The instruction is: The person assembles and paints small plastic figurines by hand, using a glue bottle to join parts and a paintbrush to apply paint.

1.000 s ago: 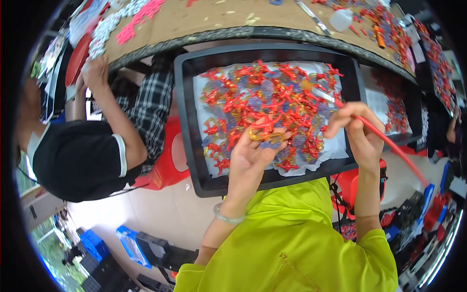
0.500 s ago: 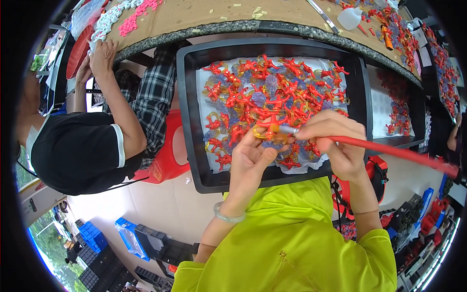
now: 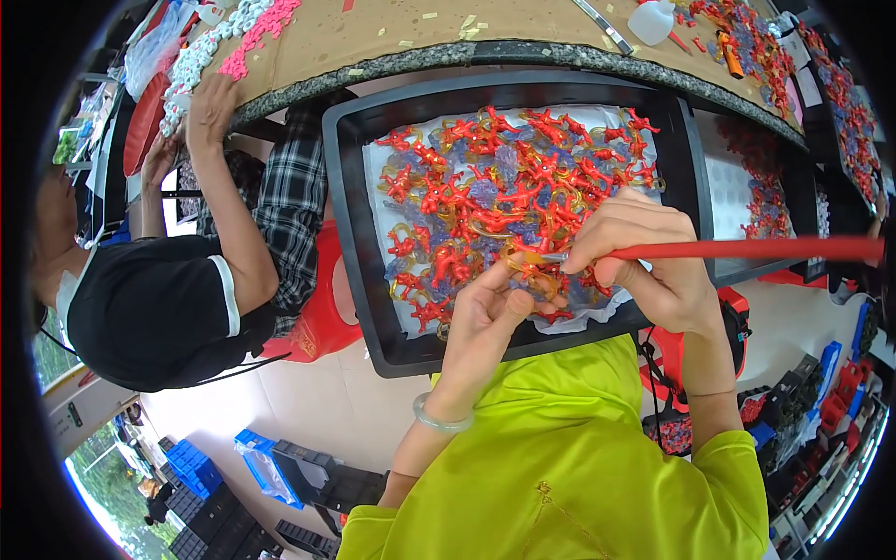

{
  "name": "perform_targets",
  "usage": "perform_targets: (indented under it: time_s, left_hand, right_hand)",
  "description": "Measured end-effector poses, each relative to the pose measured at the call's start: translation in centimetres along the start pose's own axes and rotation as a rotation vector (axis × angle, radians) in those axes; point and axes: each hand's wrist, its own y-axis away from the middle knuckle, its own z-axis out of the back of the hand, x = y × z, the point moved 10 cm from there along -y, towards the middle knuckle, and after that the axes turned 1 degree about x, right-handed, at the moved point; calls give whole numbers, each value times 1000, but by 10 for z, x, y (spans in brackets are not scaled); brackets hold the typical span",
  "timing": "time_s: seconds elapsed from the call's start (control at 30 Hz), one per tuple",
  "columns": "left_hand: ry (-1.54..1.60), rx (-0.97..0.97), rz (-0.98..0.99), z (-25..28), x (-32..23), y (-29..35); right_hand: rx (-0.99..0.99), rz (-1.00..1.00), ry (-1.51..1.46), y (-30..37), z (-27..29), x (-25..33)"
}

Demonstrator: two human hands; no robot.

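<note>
My left hand [image 3: 481, 322], with a pale bangle [image 3: 441, 416] at its wrist, pinches a small red and translucent yellow plastic figurine [image 3: 534, 276] over the near part of a black tray [image 3: 349, 233]. Fingers and thumb cover part of the piece. In my right hand [image 3: 649, 252] is a paintbrush [image 3: 747, 249] with a long red handle, pointing right. Its tip is at the figurine's upper part, seemingly touching it. Beneath both hands, many red figurines [image 3: 439, 201] with yellow and purple translucent parts lie jumbled on white paper [image 3: 378, 182] inside the tray.
Beyond the tray runs a brown-topped workbench [image 3: 373, 42] with a white squeeze bottle [image 3: 651, 21] and an orange tube [image 3: 731, 58]. At left a co-worker in a black top [image 3: 159, 289] handles small pale pieces beside a red tray [image 3: 149, 126]. A red stool [image 3: 327, 317] stands there.
The brush handle has swung from sloping down to the right to nearly level. My right hand has turned with it. The figurine stays pinched in my left hand, a little lower.
</note>
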Motion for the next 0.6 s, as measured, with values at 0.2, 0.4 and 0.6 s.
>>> perform_targets:
  time_s: [0.2,0.4,0.6]
  left_hand:
    - [27,-17,35,-1,1,3]
    - [18,-6,45,-4,1,3]
    - [34,-8,33,-4,-1,2]
  right_hand:
    - [-43,-19,27,4,10,-5]
    - [-147,-132,-195,16,13,-24]
    - [-163,-134,-237,21,15,-25]
